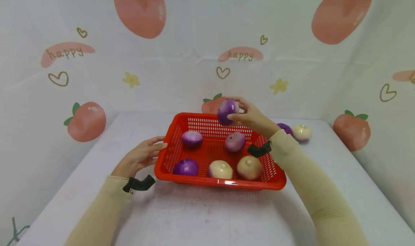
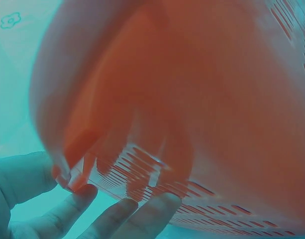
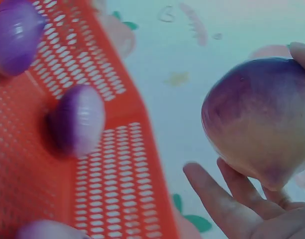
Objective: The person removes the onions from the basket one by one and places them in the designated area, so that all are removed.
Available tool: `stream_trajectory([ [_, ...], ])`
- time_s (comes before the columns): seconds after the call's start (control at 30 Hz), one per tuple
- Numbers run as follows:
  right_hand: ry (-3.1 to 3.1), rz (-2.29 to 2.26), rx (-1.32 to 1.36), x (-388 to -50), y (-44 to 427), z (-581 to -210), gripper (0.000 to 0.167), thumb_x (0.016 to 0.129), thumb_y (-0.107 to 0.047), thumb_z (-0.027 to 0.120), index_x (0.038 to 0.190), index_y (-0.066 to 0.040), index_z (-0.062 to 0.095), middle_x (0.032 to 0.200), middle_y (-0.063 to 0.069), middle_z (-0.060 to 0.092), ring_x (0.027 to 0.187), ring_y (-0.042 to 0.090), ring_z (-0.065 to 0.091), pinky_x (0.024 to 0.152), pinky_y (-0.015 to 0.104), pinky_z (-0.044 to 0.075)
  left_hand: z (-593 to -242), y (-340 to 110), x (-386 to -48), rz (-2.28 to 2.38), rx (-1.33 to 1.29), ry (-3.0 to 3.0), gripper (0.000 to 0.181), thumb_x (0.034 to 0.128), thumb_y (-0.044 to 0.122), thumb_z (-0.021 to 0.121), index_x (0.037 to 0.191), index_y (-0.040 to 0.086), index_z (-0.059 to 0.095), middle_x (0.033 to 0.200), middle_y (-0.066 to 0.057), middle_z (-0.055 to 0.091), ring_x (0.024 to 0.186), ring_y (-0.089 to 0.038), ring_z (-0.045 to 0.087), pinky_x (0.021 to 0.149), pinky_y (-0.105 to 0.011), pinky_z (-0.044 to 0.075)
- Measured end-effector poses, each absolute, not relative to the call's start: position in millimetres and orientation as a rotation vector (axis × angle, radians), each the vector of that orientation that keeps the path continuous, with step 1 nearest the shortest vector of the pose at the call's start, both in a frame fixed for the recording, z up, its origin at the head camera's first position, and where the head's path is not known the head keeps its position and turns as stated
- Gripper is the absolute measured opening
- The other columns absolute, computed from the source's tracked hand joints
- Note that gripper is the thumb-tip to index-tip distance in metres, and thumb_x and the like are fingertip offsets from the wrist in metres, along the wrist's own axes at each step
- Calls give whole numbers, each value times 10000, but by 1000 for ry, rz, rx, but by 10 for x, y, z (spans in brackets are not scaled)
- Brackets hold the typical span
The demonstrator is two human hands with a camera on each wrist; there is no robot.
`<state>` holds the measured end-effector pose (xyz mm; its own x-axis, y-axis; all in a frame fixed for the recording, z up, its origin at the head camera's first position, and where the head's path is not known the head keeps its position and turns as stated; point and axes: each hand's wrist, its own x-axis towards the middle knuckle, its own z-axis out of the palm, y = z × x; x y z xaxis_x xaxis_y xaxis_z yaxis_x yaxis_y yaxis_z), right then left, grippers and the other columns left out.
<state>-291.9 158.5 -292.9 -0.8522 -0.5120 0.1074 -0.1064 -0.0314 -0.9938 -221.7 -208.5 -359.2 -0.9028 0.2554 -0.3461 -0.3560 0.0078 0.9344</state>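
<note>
A red plastic basket stands on the table, holding several onions, among them a purple onion, a white onion and a tan onion. My left hand grips the basket's left rim, the thumb over the edge and the fingers against the outer side. Above the basket's far side, my right hand holds a purple-and-white onion between thumb and fingers. That held onion appears beside the basket wall in the right wrist view.
Behind the right wrist, another purple onion and a white onion lie on the white tabletop, right of the basket. A white cloth printed with fruit and hearts hangs at the back and sides.
</note>
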Motion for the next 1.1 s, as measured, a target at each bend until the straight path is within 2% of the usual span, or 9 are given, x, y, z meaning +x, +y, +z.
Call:
stream_trajectory([
  [0.2, 1831, -2158, -653, -2913, 1850, -2854, 499, 883, 107, 537, 1272, -199, 475, 1287, 65, 426, 1025, 197, 626, 808, 342, 589, -3588, -2087, -2209, 1954, -92, 1862, 649, 955, 260, 613, 1488, 67, 297, 1041, 46, 664, 914, -128, 684, 812, -356, 587],
  [0.4, 1826, -2271, -602, -2877, 2139, -2824, 399, 891, 67, 570, 1207, -161, 482, 1242, 45, 465, 1017, 175, 617, 803, 296, 585, -3584, -2087, -2199, 1958, -77, 1861, 632, 963, 246, 600, 1481, 53, 295, 1036, 44, 662, 904, -122, 684, 803, -344, 589],
  [0.53, 1810, -2317, -575, -2846, 2339, -2815, 389, 915, 37, 564, 1242, -165, 499, 1272, 59, 454, 1032, 201, 609, 789, 339, 594, -3581, -2084, -2190, 1966, -60, 1857, 633, 966, 238, 594, 1484, 40, 286, 1034, 43, 664, 902, -119, 688, 798, -341, 590],
  [0.67, 1717, -2390, -558, -2815, 2532, -2829, 420, 919, 64, 547, 1279, -146, 505, 1291, 77, 436, 1039, 230, 613, 797, 438, 587, -3578, -2081, -2184, 1968, -48, 1858, 637, 965, 233, 595, 1484, 32, 284, 1029, 44, 667, 901, -117, 690, 795, -341, 591],
  [0.77, 1677, -2442, -553, -2799, 2685, -2864, 419, 923, 92, 520, 1276, -133, 524, 1281, 90, 437, 1020, 234, 623, 789, 458, 585, -3577, -2081, -2182, 1967, -46, 1859, 632, 967, 229, 593, 1480, 29, 285, 1024, 44, 669, 895, -117, 691, 789, -337, 592],
  [0.97, 1695, -2565, -489, -2786, 3004, -2958, 372, 908, 99, 536, 1206, -124, 553, 1233, 49, 453, 1003, 177, 611, 790, 322, 592, -3577, -2081, -2189, 1964, -56, 1860, 649, 963, 242, 601, 1488, 37, 279, 1028, 45, 667, 900, -119, 688, 792, -340, 591],
  [1.1, 1663, -2643, -452, -2769, 3208, -3029, 353, 889, 106, 565, 1172, -104, 547, 1159, 24, 550, 1002, 147, 599, 813, 250, 566, -3583, -2082, -2200, 1953, -65, 1870, 646, 963, 253, 599, 1488, 45, 284, 1032, 45, 667, 904, -120, 687, 798, -344, 590],
])
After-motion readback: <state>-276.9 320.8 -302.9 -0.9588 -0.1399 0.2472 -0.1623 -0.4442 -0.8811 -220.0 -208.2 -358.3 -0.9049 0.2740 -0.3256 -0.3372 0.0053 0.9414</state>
